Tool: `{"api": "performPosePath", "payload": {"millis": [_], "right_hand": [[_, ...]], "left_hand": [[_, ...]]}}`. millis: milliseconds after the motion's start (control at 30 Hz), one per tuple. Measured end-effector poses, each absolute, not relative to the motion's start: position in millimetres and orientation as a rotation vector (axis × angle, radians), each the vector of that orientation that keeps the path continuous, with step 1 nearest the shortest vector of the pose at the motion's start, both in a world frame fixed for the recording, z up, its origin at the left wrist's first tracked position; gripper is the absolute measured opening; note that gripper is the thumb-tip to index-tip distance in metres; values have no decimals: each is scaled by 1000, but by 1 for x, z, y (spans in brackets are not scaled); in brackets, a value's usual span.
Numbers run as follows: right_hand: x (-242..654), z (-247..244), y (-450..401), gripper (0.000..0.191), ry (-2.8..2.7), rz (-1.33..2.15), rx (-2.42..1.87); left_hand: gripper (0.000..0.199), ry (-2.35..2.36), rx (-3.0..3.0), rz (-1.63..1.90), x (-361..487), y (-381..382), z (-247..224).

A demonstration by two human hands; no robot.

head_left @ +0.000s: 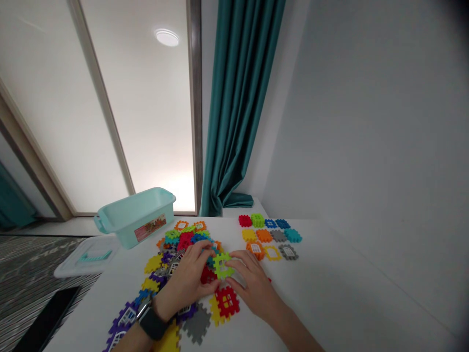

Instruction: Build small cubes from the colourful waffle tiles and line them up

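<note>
A light green square piece [223, 265] with notched edges and an open middle is held between both hands above the white table. My left hand [188, 276], with a dark watch on its wrist, has its fingers closed at the piece's left side. The fingers of my right hand [252, 283] grip its right side. Just below lie a red window piece [227, 301], a yellow piece [216, 313] and a grey piece [198, 322]. Under and around my left hand spreads a pile of coloured pieces, partly hidden by that hand.
Beyond my right hand, small groups of pieces, among them an orange one [264, 235] and a turquoise one [293, 235], stand in rows. A mint bin [128, 215] is at the back left, near a clear lid [86, 255] and a black flat object [47, 318].
</note>
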State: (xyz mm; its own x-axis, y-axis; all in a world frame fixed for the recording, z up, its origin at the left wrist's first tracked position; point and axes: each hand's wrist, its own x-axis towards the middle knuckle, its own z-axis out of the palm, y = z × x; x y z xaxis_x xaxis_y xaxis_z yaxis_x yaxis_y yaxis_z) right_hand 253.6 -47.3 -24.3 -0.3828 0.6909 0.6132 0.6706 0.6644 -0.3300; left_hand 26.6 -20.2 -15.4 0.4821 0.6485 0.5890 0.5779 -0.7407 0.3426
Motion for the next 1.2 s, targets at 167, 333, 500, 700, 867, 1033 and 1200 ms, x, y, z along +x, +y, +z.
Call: {"api": "performPosePath", "payload": {"millis": [167,333,500,700,867,1033,1200], "right_hand": [[268,-19,-45,31,-2127,18,-1048],[284,-19,-35,28,-2085,-5,-1077],[305,-19,-24,24,-2066,-41,-1129],[331,-21,-11,21,-2067,-121,-1186],[359,-27,11,17,-2074,-103,-1285],[385,-35,45,18,-2030,-80,-1377],[402,-38,80,22,-2023,-56,-1420]], "left_hand": [[47,1078,2631,1041,40,-16,0],[48,1018,2665,1003,57,-3,12],[46,984,2701,981,80,17,13],[42,996,2752,812,105,35,10],[34,1095,2811,457,107,45,2],[35,1177,2797,152,101,53,-6],[32,1145,2759,124,105,59,-5]]}}
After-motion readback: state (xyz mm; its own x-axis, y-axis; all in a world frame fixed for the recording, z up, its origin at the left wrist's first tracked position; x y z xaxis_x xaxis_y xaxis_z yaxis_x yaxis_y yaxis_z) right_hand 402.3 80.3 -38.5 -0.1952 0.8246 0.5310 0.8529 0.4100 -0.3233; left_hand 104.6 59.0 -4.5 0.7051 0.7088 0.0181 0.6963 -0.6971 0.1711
